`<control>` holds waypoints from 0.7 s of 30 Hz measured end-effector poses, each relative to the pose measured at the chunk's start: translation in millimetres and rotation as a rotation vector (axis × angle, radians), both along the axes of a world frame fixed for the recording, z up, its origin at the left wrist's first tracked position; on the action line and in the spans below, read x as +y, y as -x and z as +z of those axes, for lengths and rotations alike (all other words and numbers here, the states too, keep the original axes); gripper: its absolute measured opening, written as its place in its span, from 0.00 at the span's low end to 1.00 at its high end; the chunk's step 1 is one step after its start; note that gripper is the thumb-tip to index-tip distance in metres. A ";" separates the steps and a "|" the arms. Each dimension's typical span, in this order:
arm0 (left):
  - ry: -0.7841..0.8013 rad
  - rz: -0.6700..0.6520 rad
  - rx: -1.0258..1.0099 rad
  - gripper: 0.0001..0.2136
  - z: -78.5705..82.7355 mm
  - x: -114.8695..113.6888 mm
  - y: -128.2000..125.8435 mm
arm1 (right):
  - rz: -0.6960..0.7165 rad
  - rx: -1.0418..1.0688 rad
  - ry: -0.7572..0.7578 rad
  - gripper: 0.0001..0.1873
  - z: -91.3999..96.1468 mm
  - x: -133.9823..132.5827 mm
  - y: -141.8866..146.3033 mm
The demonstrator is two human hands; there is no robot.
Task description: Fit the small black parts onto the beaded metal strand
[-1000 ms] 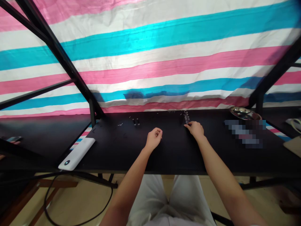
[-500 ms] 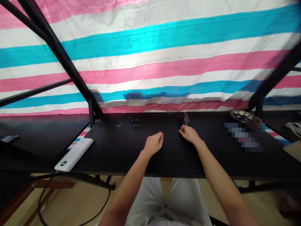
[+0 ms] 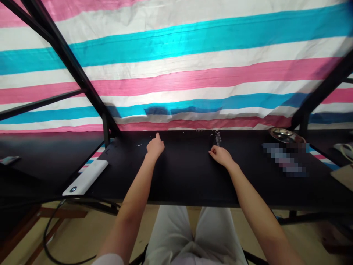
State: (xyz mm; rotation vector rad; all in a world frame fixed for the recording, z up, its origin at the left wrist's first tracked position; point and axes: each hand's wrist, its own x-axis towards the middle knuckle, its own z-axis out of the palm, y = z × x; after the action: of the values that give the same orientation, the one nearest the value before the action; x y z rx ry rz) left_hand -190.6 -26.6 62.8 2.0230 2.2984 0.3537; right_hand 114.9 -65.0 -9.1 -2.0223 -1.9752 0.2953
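Note:
My left hand [image 3: 155, 146] is over the far left part of the black table [image 3: 182, 176], index finger stretched forward. It covers the spot where two small black cylinders with pale ends stood, and they are hidden now. My right hand [image 3: 221, 155] rests on the table with its fingers pinched together. What lies between those fingertips, if anything, is too small to make out. Just beyond it is a cluster of small clear, bead-like pieces [image 3: 218, 139]. A thin white strip [image 3: 139, 145] lies left of my left hand.
A white power bank-like device [image 3: 86, 177] with a cable lies at the left. On the right are a shiny metal dish [image 3: 286, 135] and a blurred-out item [image 3: 285, 160]. Small spring-like bits [image 3: 200, 130] line the back edge. Black frame bars [image 3: 79, 77] and a striped sheet [image 3: 176, 81] stand behind.
My left hand has moved left and away from me, from mid-table to over the small black cylinders, its index finger now extended. My right hand has stayed nearly still.

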 end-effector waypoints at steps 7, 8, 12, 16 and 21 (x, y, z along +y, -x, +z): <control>-0.069 -0.006 -0.079 0.09 -24.7 20.5 -8.3 | -0.002 0.034 -0.001 0.09 3.7 -3.0 -2.1; -0.097 -0.045 -0.190 0.07 -28.3 19.5 -12.4 | 0.003 0.069 -0.018 0.08 3.0 -2.8 -1.0; -0.051 -0.298 -0.920 0.07 -41.7 3.4 -42.3 | 0.047 0.479 -0.227 0.10 -3.8 -1.9 19.3; 0.116 -0.464 -1.357 0.12 -51.9 -22.8 -73.2 | 0.111 1.016 -0.255 0.19 -9.8 -5.8 55.4; 0.242 -0.534 -1.458 0.15 -59.3 -42.4 -83.2 | 0.208 1.203 -0.127 0.19 -11.1 -13.1 73.4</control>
State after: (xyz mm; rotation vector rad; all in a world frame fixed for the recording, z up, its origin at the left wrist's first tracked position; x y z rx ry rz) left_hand -107.4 -69.0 3.6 1.3037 0.8368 0.9775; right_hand 41.5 -78.1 -20.2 -1.0481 -1.3123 1.0796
